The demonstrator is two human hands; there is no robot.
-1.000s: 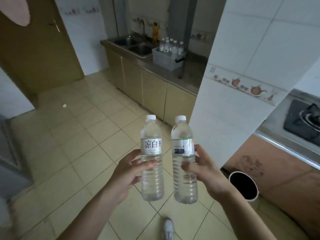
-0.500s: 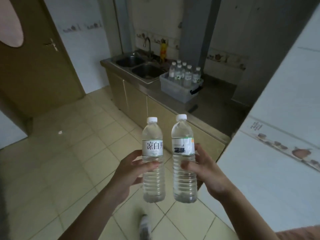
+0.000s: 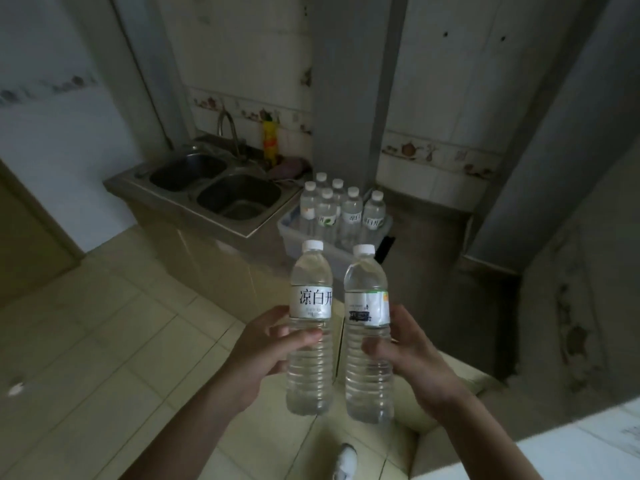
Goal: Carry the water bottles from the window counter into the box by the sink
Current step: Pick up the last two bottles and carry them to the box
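My left hand (image 3: 266, 355) grips a clear water bottle (image 3: 310, 306) with a white cap and a white label with black characters. My right hand (image 3: 415, 365) grips a second clear water bottle (image 3: 367, 299) with a white cap and a white, green and orange label. Both bottles stand upright, side by side, in front of me. Beyond them a pale plastic box (image 3: 294, 237) sits on the counter just right of the double steel sink (image 3: 214, 188). Several capped bottles (image 3: 346, 209) stand inside the box.
A tap (image 3: 228, 129) and a yellow bottle (image 3: 270, 140) stand behind the sink. The steel counter (image 3: 429, 251) runs right from the box to a grey pillar (image 3: 346, 98). A white tiled wall edge (image 3: 554, 448) is close at lower right. Tiled floor (image 3: 104, 341) lies to the left.
I have moved closer to the sink counter; the box and sink look larger and nearer. The white tiled wall has slid off to the right. Both hands still hold their bottles upright.
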